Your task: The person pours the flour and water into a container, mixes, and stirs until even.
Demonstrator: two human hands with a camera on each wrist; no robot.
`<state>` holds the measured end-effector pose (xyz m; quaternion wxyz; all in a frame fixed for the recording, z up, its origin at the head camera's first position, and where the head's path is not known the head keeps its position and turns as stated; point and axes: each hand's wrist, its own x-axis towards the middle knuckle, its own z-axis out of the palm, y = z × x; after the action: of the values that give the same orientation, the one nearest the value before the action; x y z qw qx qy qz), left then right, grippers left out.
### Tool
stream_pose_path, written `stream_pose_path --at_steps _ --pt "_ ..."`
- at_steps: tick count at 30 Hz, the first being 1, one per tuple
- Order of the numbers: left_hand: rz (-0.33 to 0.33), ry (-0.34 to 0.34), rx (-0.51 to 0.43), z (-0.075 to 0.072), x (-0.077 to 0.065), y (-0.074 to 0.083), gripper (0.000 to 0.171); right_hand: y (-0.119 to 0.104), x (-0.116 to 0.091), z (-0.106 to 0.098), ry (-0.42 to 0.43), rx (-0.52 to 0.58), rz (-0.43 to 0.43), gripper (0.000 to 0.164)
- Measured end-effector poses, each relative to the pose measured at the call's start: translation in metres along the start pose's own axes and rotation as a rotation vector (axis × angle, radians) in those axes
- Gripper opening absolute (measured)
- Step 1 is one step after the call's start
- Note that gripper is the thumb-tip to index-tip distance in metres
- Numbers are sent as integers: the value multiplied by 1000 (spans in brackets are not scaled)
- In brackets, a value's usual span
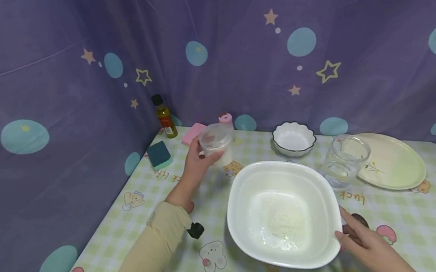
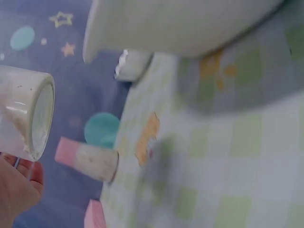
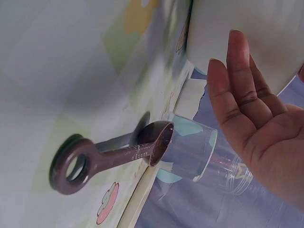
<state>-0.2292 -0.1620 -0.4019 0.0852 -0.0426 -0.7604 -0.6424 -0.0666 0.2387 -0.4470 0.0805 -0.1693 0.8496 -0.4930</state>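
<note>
My left hand [image 1: 197, 163] grips a clear plastic jar [image 1: 218, 152] with some white contents, raised left of a white basin [image 1: 242, 202]. The jar's round base [image 2: 43, 121] faces sideways in the left wrist view. Loose white powder [image 1: 285, 219] lies on the basin floor beside wet-looking shiny spots. At the basin's right edge my right hand [image 1: 371, 250] holds the rim, thumb on top and fingers against the outer wall. The basin stands tilted, at least partly off the tablecloth. Below the right hand lies a brown measuring spoon [image 3: 121, 159].
Behind the basin stand a scalloped white bowl [image 1: 293, 138], a clear jar of liquid [image 1: 342, 167] and a pale green plate [image 1: 398, 165]. An oil bottle [image 1: 166, 120], a green sponge [image 1: 160, 155], a pink block [image 1: 193, 134] and a pink-capped container [image 2: 90, 159] are at the left.
</note>
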Motion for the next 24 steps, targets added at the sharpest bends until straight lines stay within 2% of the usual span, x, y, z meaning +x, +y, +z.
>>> stream_pose_path --at_steps 2,9,13,18,24 --pt "-24 32 2 -4 7 -16 69 -1 0 0 2 -2 17 63" --pt "-47 71 26 -9 9 -42 72 2 1 -1 3 -14 30 64" --pt "-71 86 84 -10 11 -57 75 3 1 -2 1 -21 34 64" --pt "-127 66 144 -8 11 -73 78 3 0 -2 2 -19 40 64" --pt "-152 39 153 -6 9 -86 79 2 1 -2 5 -30 44 64"
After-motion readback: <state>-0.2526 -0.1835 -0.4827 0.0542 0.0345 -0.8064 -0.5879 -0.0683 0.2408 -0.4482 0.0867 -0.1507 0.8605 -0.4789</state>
